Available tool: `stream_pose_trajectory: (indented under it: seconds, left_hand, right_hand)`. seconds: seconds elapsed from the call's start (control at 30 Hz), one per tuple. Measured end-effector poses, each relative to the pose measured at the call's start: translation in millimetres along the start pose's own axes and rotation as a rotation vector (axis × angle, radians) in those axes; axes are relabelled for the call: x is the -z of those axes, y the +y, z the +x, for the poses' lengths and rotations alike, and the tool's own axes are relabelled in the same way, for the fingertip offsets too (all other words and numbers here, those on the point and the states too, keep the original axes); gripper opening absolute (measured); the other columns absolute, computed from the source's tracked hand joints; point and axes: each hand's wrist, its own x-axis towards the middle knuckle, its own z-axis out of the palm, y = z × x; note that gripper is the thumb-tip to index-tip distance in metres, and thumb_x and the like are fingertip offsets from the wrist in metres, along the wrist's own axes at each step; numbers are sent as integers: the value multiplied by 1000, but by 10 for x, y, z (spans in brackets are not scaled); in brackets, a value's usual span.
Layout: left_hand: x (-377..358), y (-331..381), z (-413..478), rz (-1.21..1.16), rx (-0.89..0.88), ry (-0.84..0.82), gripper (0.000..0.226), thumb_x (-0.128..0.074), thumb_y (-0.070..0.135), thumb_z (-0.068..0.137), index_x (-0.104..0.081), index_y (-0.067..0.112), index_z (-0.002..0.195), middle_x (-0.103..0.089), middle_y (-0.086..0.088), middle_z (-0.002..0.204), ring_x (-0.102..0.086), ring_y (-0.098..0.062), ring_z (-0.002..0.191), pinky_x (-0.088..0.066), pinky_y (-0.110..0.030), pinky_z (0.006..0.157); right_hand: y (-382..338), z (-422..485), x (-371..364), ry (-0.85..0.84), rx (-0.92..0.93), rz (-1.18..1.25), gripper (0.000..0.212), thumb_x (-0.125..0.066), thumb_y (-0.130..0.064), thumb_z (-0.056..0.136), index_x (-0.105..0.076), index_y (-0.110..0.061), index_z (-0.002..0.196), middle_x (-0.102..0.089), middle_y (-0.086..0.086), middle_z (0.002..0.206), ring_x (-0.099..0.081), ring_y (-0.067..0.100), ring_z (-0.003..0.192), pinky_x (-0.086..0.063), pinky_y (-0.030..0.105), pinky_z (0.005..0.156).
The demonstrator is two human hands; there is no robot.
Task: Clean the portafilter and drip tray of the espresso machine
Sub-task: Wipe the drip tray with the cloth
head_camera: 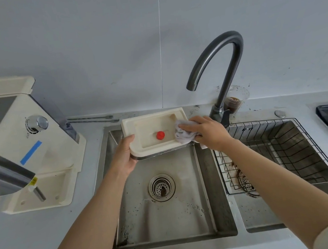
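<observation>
While the drip tray [152, 134] is gripped at its left edge by the left hand [125, 157] over the sink [204, 181], the cloth [182, 132] clutched in the right hand [207, 132] should be pressed firmly into every corner.

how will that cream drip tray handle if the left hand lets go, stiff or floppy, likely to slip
Likely stiff: the drip tray keeps its flat shape though the left hand grips only one corner. Probably light, since one hand holds it over the sink. The cloth under the right hand looks floppy, so it would give little support.
</observation>
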Motion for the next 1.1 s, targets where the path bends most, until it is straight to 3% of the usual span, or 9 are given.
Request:
stream_pose_trajectory:
  seconds: [0.17, 0.3, 0.47, 0.57, 0.67, 0.73, 0.8, 0.93, 1.1]
  left_hand:
    - [28, 22, 31, 13, 19, -44, 46, -46, 14, 90, -39, 9, 135, -61, -7, 106, -60, -21, 90, -59, -29, 56]
    - [-60, -41, 14, 94, 34, -62, 81, -68, 24, 61, -38, 3, 133, -53, -21, 126, -57, -33, 106, -55, -40, 72]
    - [-147, -120, 8, 67, 33, -145, 21, -54, 12, 78, -54, 17, 98, -63, 0, 78, -60, -14, 70, -48, -27, 59]
    - [-78, -100, 20, 72, 7, -134, 48, -57, 15, 68, -49, 10, 116, -63, -6, 93, -61, -20, 83, -50, -32, 65]
    - [-52, -89, 15, 68, -10, -81, 66, -57, 17, 62, -41, 10, 125, -60, -7, 100, -60, -22, 86, -53, -31, 62]
    - [-45, -66, 28, 38, -32, -61, 70, -60, 16, 57, -42, 12, 124, -60, -6, 99, -61, -20, 83, -54, -27, 56]
    - [-33, -40, 39, -9, -54, -67, 71, -59, 14, 56, -42, 13, 125, -60, -5, 100, -60, -19, 85, -55, -26, 56]
    - [-14, 3, 65, -20, -56, -55, 64, -54, 13, 61, -42, 13, 125, -60, -4, 103, -60, -20, 88, -56, -28, 57]
    - [-10, 17, 123, -35, -81, -9, 60, -56, 16, 62, -43, 14, 121, -58, -5, 111, -59, -19, 92, -56, -28, 61]
  right_hand:
    - [-188, 138, 56, 177, -21, 151, 52, -60, -5, 80, -54, -21, 129, -58, 13, 115, -54, 35, 105, -51, 43, 70]
    - [-532, 364, 98, 231, 155, 86, 48, -52, -7, 73, -63, -15, 119, -64, 17, 97, -61, 38, 78, -49, 35, 51]
    - [-677, 523, 25, 209, 366, -149, 51, -37, -15, 70, -68, -20, 110, -66, 11, 87, -57, 27, 58, -45, 25, 44]
    - [-546, 519, 29, 183, 379, -245, 49, -42, -13, 71, -67, -22, 111, -66, 10, 88, -57, 26, 58, -48, 28, 45]
    - [-411, 496, 42, 169, 315, -243, 55, -74, -6, 60, -67, -19, 112, -66, 12, 88, -58, 29, 59, -49, 31, 46]
    - [-322, 474, 57, 181, 228, -230, 61, -83, -6, 53, -68, -19, 111, -65, 14, 86, -59, 32, 58, -51, 33, 46]
    - [-246, 435, 114, 152, 131, -200, 60, -77, -3, 63, -63, -19, 118, -63, 18, 95, -59, 37, 68, -55, 40, 53]
    - [-120, 345, 171, -69, -158, -188, 54, -43, -16, 91, -27, -27, 142, -41, 11, 130, -46, 34, 111, -47, 40, 80]
    - [-215, 123, 107, -85, -235, -91, 47, -46, -28, 91, -28, -19, 134, -44, 13, 121, -55, 33, 101, -50, 39, 75]
